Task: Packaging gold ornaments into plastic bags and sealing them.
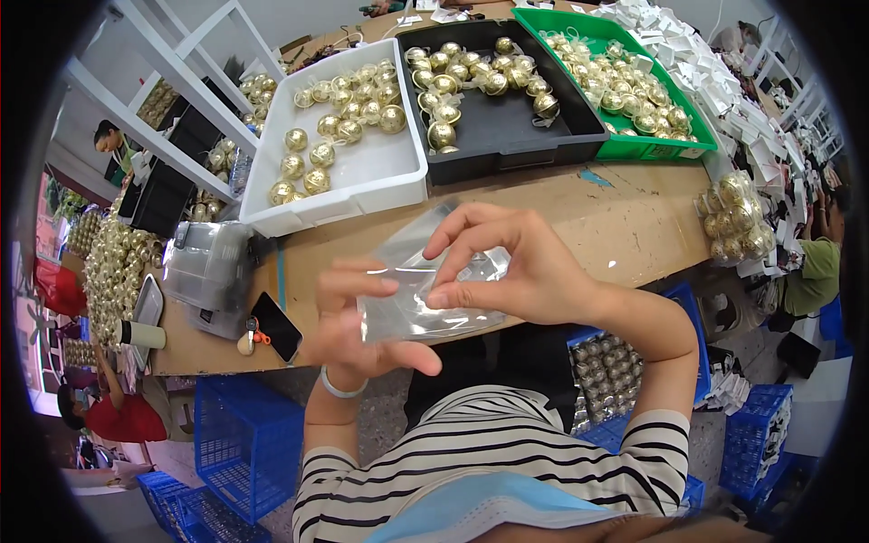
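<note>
From where I sit, the bag [394, 312] is the thing in play: clear, thin and limp, held up in front of the chest, over the near edge of the table [579, 222]. The right hand [520, 267] comes in from 4 o'clock, thumb and forefinger pinched almost together, with a bit of film between them as far as I can tell. The left hand [353, 312], at 8 o'clock, is blurred; its thumb and fingers stand wide apart around the bag's left edge, and I can't tell whether any of them touches it.

To do this well, I'd keep the right pinch light and near the edge, and roll the 2 fingertips so the layers slide apart instead of creasing. I'd let the left hand steady the opposite edge without pulling, since film this thin will probably cling, or stretch if tugged.

At 11 o'clock sits a white tray [335, 206], at 1 o'clock a black tray [516, 154], and nearer 2 o'clock a green tray [625, 143]; all 3 hold gold balls [319, 154].

As for writing, I see no print on the bag, only glare. The green tray's near wall carries a small pale label [691, 154], too small for me to read.
</note>
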`<state>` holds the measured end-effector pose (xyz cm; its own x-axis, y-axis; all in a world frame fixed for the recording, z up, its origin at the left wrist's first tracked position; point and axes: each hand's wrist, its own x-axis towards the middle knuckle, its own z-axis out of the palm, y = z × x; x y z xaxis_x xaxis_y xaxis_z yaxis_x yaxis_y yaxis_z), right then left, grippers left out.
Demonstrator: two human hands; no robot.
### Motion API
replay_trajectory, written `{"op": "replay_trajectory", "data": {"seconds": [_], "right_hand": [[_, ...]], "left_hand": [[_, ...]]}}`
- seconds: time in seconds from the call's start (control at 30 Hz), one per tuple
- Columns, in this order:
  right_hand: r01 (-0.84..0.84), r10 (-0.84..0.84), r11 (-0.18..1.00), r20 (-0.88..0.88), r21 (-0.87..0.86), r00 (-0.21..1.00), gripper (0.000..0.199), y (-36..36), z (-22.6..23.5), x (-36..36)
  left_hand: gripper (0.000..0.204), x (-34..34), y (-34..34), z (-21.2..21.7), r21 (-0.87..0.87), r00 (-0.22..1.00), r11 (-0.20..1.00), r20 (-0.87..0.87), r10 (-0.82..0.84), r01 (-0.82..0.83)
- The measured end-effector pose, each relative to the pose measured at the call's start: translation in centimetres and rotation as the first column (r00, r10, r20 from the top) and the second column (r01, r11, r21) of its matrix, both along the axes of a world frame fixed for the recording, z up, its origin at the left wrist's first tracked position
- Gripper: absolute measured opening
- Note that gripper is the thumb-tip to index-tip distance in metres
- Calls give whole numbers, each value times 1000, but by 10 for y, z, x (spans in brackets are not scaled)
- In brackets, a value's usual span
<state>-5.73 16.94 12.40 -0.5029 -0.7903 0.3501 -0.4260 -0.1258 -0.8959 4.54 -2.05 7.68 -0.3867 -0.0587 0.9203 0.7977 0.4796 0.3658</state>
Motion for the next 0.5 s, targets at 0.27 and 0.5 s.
{"op": "replay_trajectory", "data": {"seconds": [0.27, 0.5], "right_hand": [[47, -38, 998, 259, -30, 965, 13, 12, 3, 19], [71, -39, 991, 261, -115, 964, 3, 12, -9, 20]], "left_hand": [[54, 18, -10, 26, -540, 928, 756, -239, 285, -371], [48, 4, -18, 41, -671, 936, 672, -340, 95, -312]]}}
